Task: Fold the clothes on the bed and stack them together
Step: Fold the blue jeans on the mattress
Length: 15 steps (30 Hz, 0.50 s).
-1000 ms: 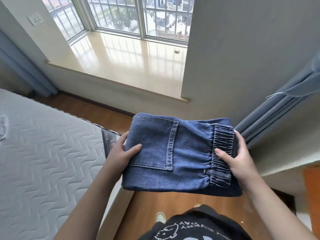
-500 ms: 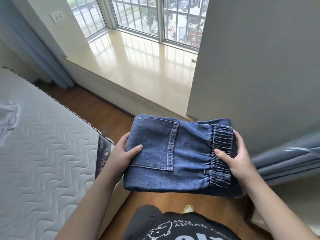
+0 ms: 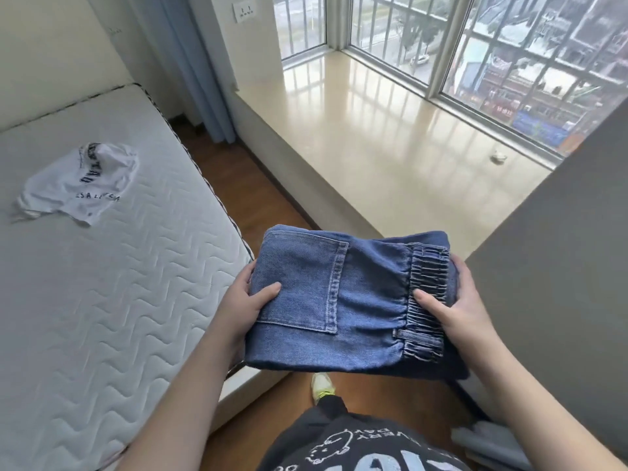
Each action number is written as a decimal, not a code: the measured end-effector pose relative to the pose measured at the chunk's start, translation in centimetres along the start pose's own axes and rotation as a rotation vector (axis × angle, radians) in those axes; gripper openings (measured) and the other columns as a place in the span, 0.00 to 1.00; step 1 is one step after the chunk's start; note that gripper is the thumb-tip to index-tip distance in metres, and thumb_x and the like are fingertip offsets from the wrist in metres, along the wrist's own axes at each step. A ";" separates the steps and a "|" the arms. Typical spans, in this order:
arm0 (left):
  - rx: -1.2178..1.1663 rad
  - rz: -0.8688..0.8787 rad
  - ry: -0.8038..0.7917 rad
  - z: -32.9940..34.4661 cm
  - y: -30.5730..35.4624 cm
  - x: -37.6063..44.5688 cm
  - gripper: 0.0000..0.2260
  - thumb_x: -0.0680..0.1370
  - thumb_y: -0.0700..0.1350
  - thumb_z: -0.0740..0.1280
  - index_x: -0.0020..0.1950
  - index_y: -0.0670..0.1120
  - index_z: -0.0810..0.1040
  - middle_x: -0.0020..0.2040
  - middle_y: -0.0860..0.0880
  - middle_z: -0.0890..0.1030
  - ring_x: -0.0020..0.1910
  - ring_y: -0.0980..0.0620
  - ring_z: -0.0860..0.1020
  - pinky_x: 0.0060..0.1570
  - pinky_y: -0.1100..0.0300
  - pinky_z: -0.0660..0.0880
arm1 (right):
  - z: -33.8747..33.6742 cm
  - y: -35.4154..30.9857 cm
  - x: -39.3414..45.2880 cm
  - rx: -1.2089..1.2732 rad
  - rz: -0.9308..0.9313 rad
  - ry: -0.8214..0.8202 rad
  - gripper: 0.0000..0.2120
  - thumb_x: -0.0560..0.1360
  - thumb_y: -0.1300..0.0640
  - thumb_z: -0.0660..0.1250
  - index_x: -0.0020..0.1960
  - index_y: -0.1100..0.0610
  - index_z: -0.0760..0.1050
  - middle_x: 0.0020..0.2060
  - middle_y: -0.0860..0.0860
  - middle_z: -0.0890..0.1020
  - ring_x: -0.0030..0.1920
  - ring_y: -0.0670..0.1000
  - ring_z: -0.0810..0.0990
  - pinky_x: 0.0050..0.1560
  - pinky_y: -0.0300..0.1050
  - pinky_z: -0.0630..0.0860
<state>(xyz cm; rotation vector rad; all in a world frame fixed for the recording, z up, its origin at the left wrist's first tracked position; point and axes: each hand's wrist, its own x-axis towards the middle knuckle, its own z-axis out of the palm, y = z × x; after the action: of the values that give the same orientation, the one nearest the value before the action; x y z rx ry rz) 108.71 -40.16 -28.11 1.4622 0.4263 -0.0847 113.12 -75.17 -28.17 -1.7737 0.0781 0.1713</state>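
A folded pair of blue denim jeans is held flat in the air over the wooden floor, just right of the bed's corner. My left hand grips its left edge, thumb on top by the back pocket. My right hand grips the right edge, thumb on the elastic waistband. A crumpled white T-shirt with dark lettering lies unfolded on the white quilted mattress at the left.
A wide beige window sill runs under the barred window on the far side. A grey wall panel stands close at the right. A blue curtain hangs beside the bed. Wooden floor lies between bed and sill.
The view has swung left, bringing the white T-shirt and more of the mattress into sight. Both hands keep the same hold on the folded jeans.
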 end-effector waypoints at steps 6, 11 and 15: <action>0.014 -0.003 0.061 -2.6 1.8 6.3 0.28 0.70 0.45 0.74 0.69 0.53 0.72 0.58 0.48 0.84 0.57 0.47 0.82 0.57 0.50 0.78 | 3.3 -3.5 8.2 -0.062 -0.041 -0.062 0.42 0.65 0.46 0.78 0.72 0.36 0.60 0.59 0.37 0.79 0.58 0.41 0.80 0.62 0.51 0.75; 0.009 0.015 0.095 -4.2 3.4 10.9 0.29 0.70 0.45 0.73 0.70 0.54 0.71 0.58 0.49 0.84 0.56 0.49 0.82 0.56 0.53 0.78 | 6.1 -4.4 13.7 -0.073 -0.053 -0.110 0.40 0.69 0.52 0.78 0.72 0.37 0.60 0.62 0.40 0.78 0.59 0.42 0.80 0.64 0.55 0.74; -0.020 0.025 0.151 -4.9 3.8 14.3 0.24 0.75 0.40 0.72 0.68 0.56 0.73 0.57 0.50 0.84 0.55 0.50 0.83 0.48 0.61 0.80 | 7.8 -5.0 19.2 -0.084 -0.036 -0.164 0.40 0.66 0.48 0.79 0.71 0.34 0.60 0.62 0.40 0.78 0.59 0.43 0.80 0.63 0.57 0.75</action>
<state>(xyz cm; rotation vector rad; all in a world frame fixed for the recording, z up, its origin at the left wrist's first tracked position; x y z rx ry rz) 122.01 -32.10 -29.51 1.4589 0.5295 0.0504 132.19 -65.71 -27.95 -1.8369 -0.0804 0.2964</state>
